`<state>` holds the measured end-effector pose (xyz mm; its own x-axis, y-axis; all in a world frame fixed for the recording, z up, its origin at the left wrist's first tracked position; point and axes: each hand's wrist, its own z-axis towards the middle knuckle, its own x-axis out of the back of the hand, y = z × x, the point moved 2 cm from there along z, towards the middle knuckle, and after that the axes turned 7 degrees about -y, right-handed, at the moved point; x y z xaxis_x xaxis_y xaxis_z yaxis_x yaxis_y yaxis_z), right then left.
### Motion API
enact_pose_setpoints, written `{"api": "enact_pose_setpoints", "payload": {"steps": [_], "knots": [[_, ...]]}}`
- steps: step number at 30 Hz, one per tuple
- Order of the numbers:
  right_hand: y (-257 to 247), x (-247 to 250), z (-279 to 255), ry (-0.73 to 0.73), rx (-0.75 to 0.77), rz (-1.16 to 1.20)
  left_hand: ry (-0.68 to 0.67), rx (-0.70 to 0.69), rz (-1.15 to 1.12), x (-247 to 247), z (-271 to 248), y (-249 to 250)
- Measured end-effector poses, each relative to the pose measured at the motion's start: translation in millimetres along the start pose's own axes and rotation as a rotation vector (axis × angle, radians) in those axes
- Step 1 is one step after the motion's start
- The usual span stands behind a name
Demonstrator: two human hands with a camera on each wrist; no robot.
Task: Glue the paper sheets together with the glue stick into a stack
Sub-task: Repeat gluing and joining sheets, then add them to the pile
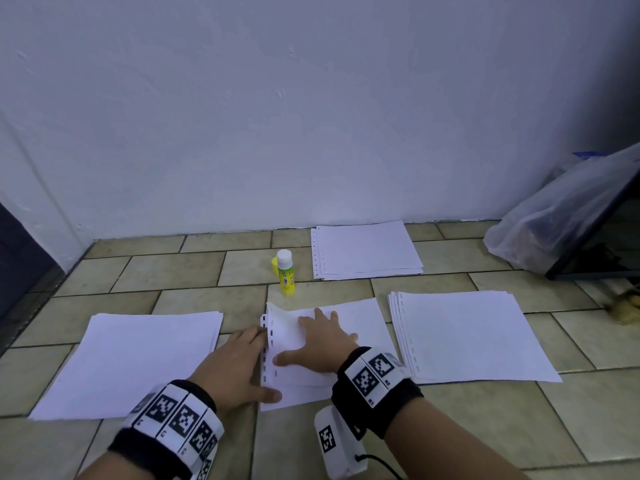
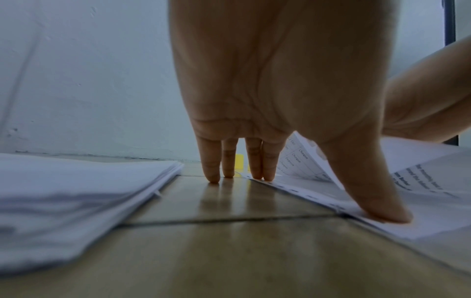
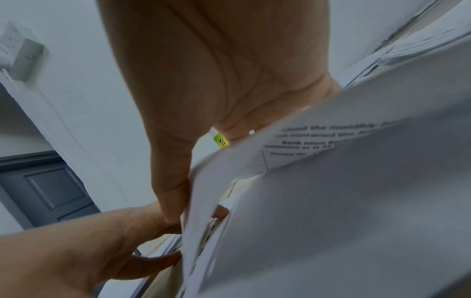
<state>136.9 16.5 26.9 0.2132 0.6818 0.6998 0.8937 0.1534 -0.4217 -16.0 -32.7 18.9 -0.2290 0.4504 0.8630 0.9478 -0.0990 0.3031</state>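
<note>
1. Nearest, the left hand (image 1: 239, 362) lies with straight fingers on the tiled floor (image 1: 194, 268) at the punched left edge of the middle sheets (image 1: 349, 317); in the left wrist view its fingertips (image 2: 214, 179) touch the tile and the paper's edge, and its thumb (image 2: 382, 209) presses the lower sheet's corner flat.
2. The right hand (image 1: 322, 344) rests palm down with spread, straight fingers on the top sheet (image 1: 287, 327); that sheet's punched left edge curls upward off the one beneath, and print shows on its underside (image 3: 328, 137).
3. A plain pile of paper (image 1: 138, 358) lies left of the hands; a punched pile (image 1: 464, 334) lies to their right, just beside the middle sheets.
4. Beyond the hands the glue stick (image 1: 285, 271) stands upright and uncapped on the tile, apart from all paper; its yellow cap (image 1: 275, 263) sits just behind it.
5. Farthest, a smaller punched pile (image 1: 367, 251) lies against the white wall (image 1: 311, 116); a clear plastic bag (image 1: 554, 216) slumps at the far right.
</note>
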Motion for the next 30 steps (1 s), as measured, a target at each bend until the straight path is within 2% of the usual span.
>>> {"api": "enact_pose_setpoints", "payload": {"steps": [18,24,27,30], "knots": [[0.7,2.7,1.0,0.013,-0.009,0.014,0.012,-0.002,-0.018,0.0,-1.3,0.6],[1.4,4.2,-3.6,0.085,0.012,0.172,0.014,-0.003,-0.026,-1.8,0.0,-1.4],[-0.9,2.6,-3.6,0.065,0.033,0.176,0.029,-0.005,-0.092,0.9,-0.6,-4.1],[-3.1,-0.6,-0.3,0.007,0.027,0.084,0.045,-0.019,-0.130,3.2,0.0,-7.6]]}}
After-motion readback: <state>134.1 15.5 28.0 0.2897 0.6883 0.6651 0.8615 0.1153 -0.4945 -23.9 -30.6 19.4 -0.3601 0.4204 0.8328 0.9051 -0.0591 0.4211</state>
